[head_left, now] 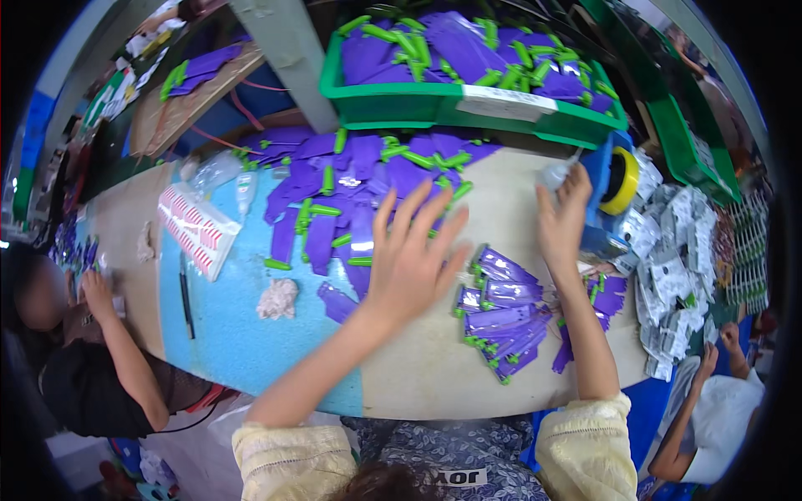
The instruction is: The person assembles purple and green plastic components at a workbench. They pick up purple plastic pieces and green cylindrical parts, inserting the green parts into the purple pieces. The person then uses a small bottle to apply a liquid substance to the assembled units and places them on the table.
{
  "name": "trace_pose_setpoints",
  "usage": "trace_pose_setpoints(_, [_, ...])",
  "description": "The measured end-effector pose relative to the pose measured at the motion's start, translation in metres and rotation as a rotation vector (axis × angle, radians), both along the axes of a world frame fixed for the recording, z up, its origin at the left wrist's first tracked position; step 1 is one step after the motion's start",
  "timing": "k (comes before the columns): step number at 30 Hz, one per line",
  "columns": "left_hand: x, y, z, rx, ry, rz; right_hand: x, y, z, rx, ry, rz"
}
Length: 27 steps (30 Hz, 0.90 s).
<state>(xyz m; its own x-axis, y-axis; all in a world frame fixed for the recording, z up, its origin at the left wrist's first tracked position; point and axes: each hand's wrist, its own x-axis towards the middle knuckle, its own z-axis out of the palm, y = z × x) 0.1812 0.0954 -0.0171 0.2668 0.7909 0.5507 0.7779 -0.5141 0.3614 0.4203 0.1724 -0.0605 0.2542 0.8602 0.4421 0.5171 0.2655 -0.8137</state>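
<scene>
My left hand [413, 255] is open, fingers spread, above a spread pile of flat purple plastic pieces with bright green stick-like ends [368, 171]. Nothing shows in its grip. To the right, my right hand [564, 219] is raised near a blue bin [598, 171]. Its thumb and fingers curl around a small, whitish, translucent, bottle-like thing [553, 174]; a thin tip shows above the fingers. Between my forearms lies a fanned-out group of purple pieces with green ends [508, 316]. A few more purple pieces [608, 301] lie beside my right forearm.
A green crate [393, 104] full of purple-and-green pieces stands at the back. Yellow tape [620, 181] and heaped silvery parts [675, 259] are at right. A red-striped packet [197, 230], black pen [186, 296] and crumpled wad [277, 299] lie left. People sit at both sides.
</scene>
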Motion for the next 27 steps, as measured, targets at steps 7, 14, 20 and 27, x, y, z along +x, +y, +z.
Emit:
trace_pose_setpoints(7, [-0.038,-0.067,-0.01,-0.298,0.165,0.259,-0.066,-0.048,0.047,-0.103,-0.313,0.362])
trace_pose_setpoints(14, [-0.053,0.041,-0.027,0.066,0.032,0.199,-0.104,0.012,0.026,-0.002,-0.478,0.367])
trace_pose_setpoints(20, [-0.055,0.044,-0.03,0.096,-0.015,0.219,-0.127,0.008,0.057,0.052,-0.332,0.292])
trace_pose_setpoints(27, [-0.053,0.044,-0.027,0.139,-0.028,0.198,-0.175,0.039,0.048,-0.057,-0.666,0.215])
